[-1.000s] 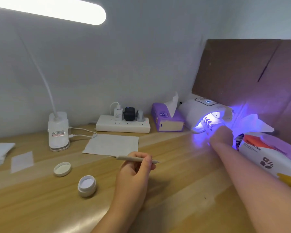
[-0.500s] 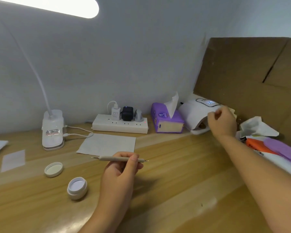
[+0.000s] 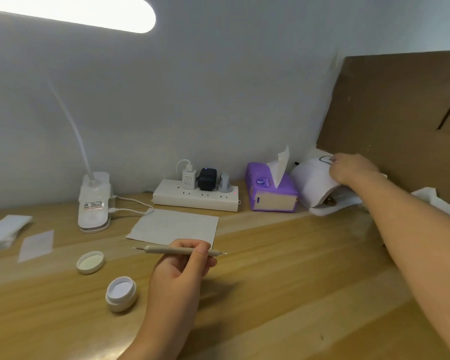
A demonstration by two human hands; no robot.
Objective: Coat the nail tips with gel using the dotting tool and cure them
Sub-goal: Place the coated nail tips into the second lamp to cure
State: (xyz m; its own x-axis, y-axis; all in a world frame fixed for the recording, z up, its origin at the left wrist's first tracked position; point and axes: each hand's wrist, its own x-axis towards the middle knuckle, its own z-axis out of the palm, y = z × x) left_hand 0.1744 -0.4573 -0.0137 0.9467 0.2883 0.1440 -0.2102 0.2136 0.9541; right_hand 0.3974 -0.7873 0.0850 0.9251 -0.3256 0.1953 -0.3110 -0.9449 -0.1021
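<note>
My left hand [image 3: 178, 276] pinches the beige dotting tool [image 3: 166, 250] and holds it level above the desk. Left of that hand stands the open white gel jar [image 3: 120, 293], and its lid [image 3: 90, 262] lies beside it. My right hand [image 3: 353, 170] reaches to the top of the white curing lamp [image 3: 312, 183] at the back right, with a fingertip on the lamp's top panel. The lamp is dark. A small brown shape [image 3: 330, 201] shows inside its opening; I cannot tell what it is.
A purple tissue box [image 3: 270, 190] and a power strip [image 3: 195, 196] stand along the wall. A desk lamp base [image 3: 94, 203], a paper sheet [image 3: 174, 227] and white pads [image 3: 3, 229] lie to the left. Cardboard [image 3: 400, 113] rises behind the curing lamp.
The curing lamp's purple light has gone out. My right hand left the lamp's opening and rose to its top. My left hand has kept the tool steady.
</note>
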